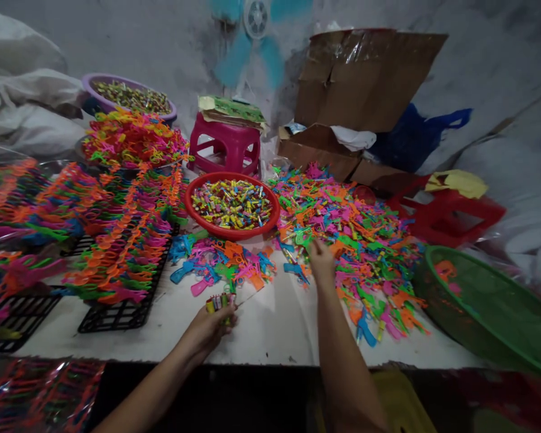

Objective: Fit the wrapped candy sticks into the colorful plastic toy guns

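I read no writing anywhere. My left hand [207,328] pinches a bunch of small coloured tubes [217,302] above the white table [270,331]. Behind sits a round red bowl [193,210] of similar tubes. My right hand [321,261], fingers curled, reaches into the glossy plastic toy pile [365,240]; its grip I cannot tell.

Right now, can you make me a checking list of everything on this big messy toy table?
Surface: white table, bare patch near the front edge.
Job's things: left hand holds a bunch of small coloured tubes; right hand touches the pile of toy pieces.
Clutter: red bowl of tubes, purple bowl, black trays with stacked toys, green basket, pink stool, red stool.
Hands: left closed on tubes, right in the pile, fingers hidden.
Cables: nothing seen.
Surroundings: cardboard boxes, fan, white sacks.
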Demonstrator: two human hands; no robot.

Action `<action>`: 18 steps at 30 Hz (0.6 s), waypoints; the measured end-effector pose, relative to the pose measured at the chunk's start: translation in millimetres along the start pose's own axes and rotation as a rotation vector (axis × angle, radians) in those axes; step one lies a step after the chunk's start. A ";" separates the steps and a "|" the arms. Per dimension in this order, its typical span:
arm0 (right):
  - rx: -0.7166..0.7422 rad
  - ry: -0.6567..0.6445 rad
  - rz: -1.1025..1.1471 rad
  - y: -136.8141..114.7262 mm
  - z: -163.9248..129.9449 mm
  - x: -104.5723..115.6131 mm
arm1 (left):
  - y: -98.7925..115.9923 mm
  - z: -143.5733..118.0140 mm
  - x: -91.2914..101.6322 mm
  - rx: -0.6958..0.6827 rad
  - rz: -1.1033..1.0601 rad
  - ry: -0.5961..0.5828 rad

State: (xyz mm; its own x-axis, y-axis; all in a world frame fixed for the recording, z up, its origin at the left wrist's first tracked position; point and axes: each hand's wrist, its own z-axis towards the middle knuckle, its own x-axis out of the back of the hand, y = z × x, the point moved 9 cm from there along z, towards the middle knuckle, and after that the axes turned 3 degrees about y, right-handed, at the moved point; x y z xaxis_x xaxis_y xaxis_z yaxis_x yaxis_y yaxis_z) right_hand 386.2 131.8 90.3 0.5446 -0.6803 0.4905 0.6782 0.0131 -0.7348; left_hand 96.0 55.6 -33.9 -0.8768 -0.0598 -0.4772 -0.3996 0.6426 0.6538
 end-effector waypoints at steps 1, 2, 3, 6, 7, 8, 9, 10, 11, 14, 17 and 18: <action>0.008 -0.068 -0.042 0.6 -13.4 -20.9 | -3.5 0.7 -1.7 0.028 -0.006 -0.018; 0.016 -0.131 -0.085 0.8 -28.5 -41.8 | -5.3 0.9 -3.3 0.043 0.001 -0.034; 0.022 -0.185 -0.125 1.1 -43.2 -60.2 | -4.9 0.6 -4.6 0.041 0.012 -0.046; 0.035 -0.277 -0.214 3.0 -72.2 -89.5 | 2.3 -0.9 -4.0 0.004 0.029 -0.048; 0.040 -0.293 -0.232 4.0 -75.9 -91.4 | 4.9 -0.9 -1.9 -0.006 0.026 -0.035; 0.049 -0.306 -0.245 5.1 -77.4 -90.7 | 6.7 -0.4 0.9 -0.012 0.021 -0.016; 0.059 -0.315 -0.256 6.0 -77.4 -88.7 | 7.8 0.5 3.5 -0.017 0.012 0.000; 0.072 -0.321 -0.267 6.8 -76.7 -86.4 | 8.0 1.8 5.1 -0.020 0.004 0.006; 0.087 -0.328 -0.278 7.3 -76.0 -84.5 | 7.2 3.3 6.1 -0.022 -0.004 0.008; 0.133 -0.347 -0.312 6.8 -76.4 -82.9 | 1.7 7.3 5.0 -0.015 -0.001 -0.006; 0.180 -0.359 -0.310 1.2 -79.8 -80.4 | 2.1 6.2 1.0 -0.007 -0.004 -0.031; 0.201 -0.350 -0.299 -2.9 -81.2 -76.9 | 4.7 4.4 -0.5 -0.002 -0.011 -0.042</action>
State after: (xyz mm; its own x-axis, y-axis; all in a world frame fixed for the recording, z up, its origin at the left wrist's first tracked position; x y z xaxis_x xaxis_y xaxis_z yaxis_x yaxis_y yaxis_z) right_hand 302.3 124.6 16.7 0.4214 -0.3901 0.8187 0.8927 0.0194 -0.4503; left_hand 95.7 62.1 -33.2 -0.8606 -0.0348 -0.5081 -0.4096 0.6403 0.6498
